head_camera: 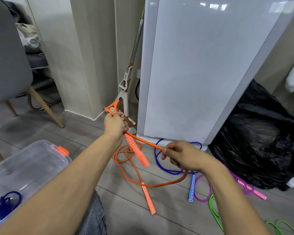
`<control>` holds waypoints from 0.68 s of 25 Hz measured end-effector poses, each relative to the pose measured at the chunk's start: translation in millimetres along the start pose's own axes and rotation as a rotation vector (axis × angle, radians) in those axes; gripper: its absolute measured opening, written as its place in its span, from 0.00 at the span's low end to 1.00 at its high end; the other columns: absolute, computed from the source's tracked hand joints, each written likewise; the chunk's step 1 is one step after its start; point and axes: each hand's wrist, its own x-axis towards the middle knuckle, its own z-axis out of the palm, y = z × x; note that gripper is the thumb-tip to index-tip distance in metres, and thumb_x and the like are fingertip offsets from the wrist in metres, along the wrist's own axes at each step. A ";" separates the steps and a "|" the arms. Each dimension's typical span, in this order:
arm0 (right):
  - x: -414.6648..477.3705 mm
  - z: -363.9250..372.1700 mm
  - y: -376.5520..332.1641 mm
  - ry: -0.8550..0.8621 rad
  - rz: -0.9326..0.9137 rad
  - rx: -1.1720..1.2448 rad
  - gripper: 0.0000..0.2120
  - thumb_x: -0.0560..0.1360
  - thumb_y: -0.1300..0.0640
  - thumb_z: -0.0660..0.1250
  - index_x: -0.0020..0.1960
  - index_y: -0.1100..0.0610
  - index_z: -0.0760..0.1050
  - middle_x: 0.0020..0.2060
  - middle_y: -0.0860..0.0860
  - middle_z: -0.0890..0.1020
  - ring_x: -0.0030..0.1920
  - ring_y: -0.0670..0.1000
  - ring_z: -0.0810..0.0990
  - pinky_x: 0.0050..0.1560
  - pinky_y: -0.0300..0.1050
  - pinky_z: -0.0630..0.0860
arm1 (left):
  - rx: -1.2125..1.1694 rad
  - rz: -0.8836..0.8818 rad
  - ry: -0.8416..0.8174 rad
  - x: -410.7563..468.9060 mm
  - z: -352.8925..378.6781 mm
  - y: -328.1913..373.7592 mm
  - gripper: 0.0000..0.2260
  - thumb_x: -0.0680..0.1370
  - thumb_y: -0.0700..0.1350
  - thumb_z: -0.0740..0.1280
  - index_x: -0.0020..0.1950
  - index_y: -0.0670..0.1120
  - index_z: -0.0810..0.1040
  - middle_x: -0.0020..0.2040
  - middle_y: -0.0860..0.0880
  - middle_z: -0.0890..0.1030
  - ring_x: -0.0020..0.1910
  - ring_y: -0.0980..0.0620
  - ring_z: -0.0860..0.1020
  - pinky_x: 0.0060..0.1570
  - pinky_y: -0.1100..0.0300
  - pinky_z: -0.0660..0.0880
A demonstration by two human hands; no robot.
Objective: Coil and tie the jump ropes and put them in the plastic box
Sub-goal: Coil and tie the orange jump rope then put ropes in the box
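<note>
Rope count: probably five
Floor: orange rope (143, 140), blue rope (191, 189), purple rope (260, 195), green rope (213, 211), one each; one coiled rope (3, 203) inside one plastic box (32, 163).

A corner of a lived-in home.
A grey wood-look plank floor (122, 217) meets pale walls. A grey padded chair (5, 56) on splayed wooden legs stands at the left. A mop (134, 53) leans in the corner beside a tall, glossy white appliance (202, 73). A stuffed black bin bag (261, 141) slumps to its right, and a clear plastic box (32, 158) sits on the floor.
</note>
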 end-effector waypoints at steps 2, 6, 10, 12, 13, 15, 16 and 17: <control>-3.5 -13.9 9.1 0.052 0.089 -0.086 0.14 0.82 0.54 0.61 0.42 0.56 0.80 0.24 0.48 0.73 0.24 0.47 0.66 0.27 0.39 0.65 | 0.168 0.116 0.062 8.6 -8.6 1.3 0.09 0.82 0.42 0.54 0.42 0.48 0.68 0.31 0.46 0.72 0.27 0.46 0.72 0.28 0.58 0.69; -5.9 -39.4 32.9 0.275 0.205 -0.364 0.14 0.80 0.48 0.65 0.37 0.50 0.79 0.30 0.47 0.77 0.30 0.47 0.74 0.31 0.41 0.68 | 0.520 0.247 0.136 11.9 -15.4 2.1 0.10 0.82 0.47 0.53 0.52 0.45 0.71 0.52 0.37 0.80 0.50 0.36 0.78 0.51 0.42 0.76; -3.8 -32.4 24.6 0.326 0.051 -0.208 0.13 0.82 0.51 0.62 0.40 0.50 0.78 0.28 0.48 0.79 0.26 0.46 0.74 0.31 0.40 0.69 | 0.493 0.180 -0.196 -14.3 -3.0 -2.0 0.07 0.83 0.44 0.53 0.50 0.45 0.69 0.41 0.42 0.80 0.35 0.40 0.79 0.35 0.51 0.74; -3.8 -22.0 9.2 0.307 -0.033 -0.011 0.12 0.82 0.52 0.61 0.43 0.53 0.78 0.28 0.51 0.80 0.23 0.49 0.71 0.27 0.41 0.69 | 0.536 0.149 -0.391 -30.2 3.3 -5.4 0.08 0.85 0.42 0.52 0.52 0.43 0.69 0.43 0.43 0.83 0.35 0.46 0.81 0.33 0.55 0.74; -3.5 -17.9 2.4 0.308 -0.064 0.049 0.11 0.83 0.53 0.61 0.44 0.54 0.78 0.28 0.51 0.80 0.22 0.49 0.70 0.26 0.41 0.69 | 0.569 0.147 -0.475 -36.4 6.0 -7.3 0.08 0.85 0.42 0.52 0.53 0.44 0.70 0.46 0.44 0.85 0.40 0.47 0.83 0.36 0.54 0.77; -2.3 -12.0 -7.2 0.320 -0.106 0.096 0.10 0.83 0.53 0.61 0.46 0.54 0.77 0.29 0.52 0.81 0.21 0.46 0.68 0.26 0.39 0.67 | 0.609 0.143 -0.606 -45.9 9.3 -10.8 0.08 0.85 0.43 0.53 0.52 0.45 0.71 0.51 0.45 0.85 0.49 0.46 0.84 0.43 0.51 0.81; -1.6 -10.3 -10.1 0.330 -0.117 0.098 0.10 0.83 0.53 0.60 0.46 0.54 0.77 0.30 0.51 0.81 0.21 0.44 0.68 0.27 0.40 0.67 | 0.623 0.140 -0.643 -50.7 10.7 -10.9 0.08 0.85 0.43 0.54 0.52 0.46 0.71 0.54 0.45 0.84 0.52 0.47 0.84 0.45 0.51 0.82; -1.0 -9.4 -11.3 0.344 -0.125 0.092 0.10 0.83 0.53 0.60 0.47 0.53 0.77 0.30 0.51 0.81 0.21 0.42 0.70 0.29 0.40 0.68 | 0.646 0.149 -0.655 -51.1 12.0 -12.2 0.08 0.85 0.44 0.54 0.53 0.46 0.72 0.57 0.45 0.83 0.55 0.47 0.83 0.48 0.49 0.82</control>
